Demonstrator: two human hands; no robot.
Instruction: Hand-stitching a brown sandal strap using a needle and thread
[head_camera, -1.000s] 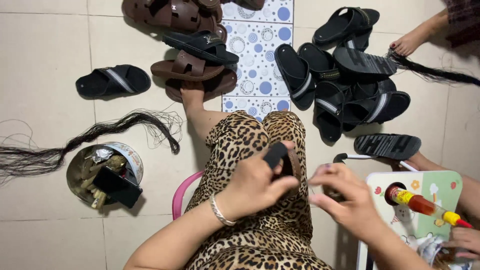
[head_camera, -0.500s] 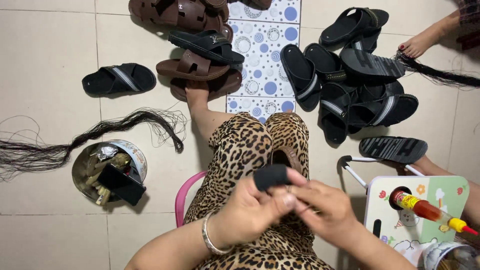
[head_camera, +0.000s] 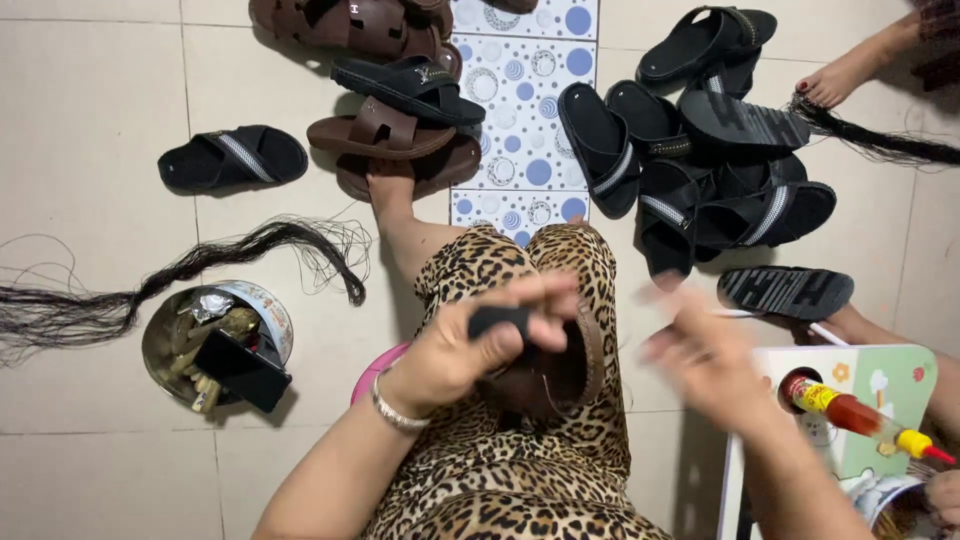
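My left hand (head_camera: 470, 350) grips a small black strap piece (head_camera: 500, 320) above my lap, which is covered by leopard-print trousers (head_camera: 500, 480). Just under it, a sandal with a brown rim (head_camera: 585, 365) rests on my thigh. My right hand (head_camera: 700, 350) is blurred, off to the right of the sandal, fingers apart, with nothing seen in it. It hovers near the edge of a small white and green table (head_camera: 890, 375) where a red glue bottle with a yellow cap (head_camera: 850, 412) lies.
A pile of black sandals (head_camera: 720, 150) lies ahead on the right and brown ones (head_camera: 390, 140) ahead on the left, beside a dotted mat (head_camera: 520, 100). A round tin (head_camera: 165, 345) holding a black phone (head_camera: 240, 370) and a long hair bundle (head_camera: 200, 265) lie left. Another person's foot (head_camera: 840, 80) is far right.
My hands were together on the black piece; my right hand has let go and swung right toward the small table. My left hand keeps the piece over the sandal.
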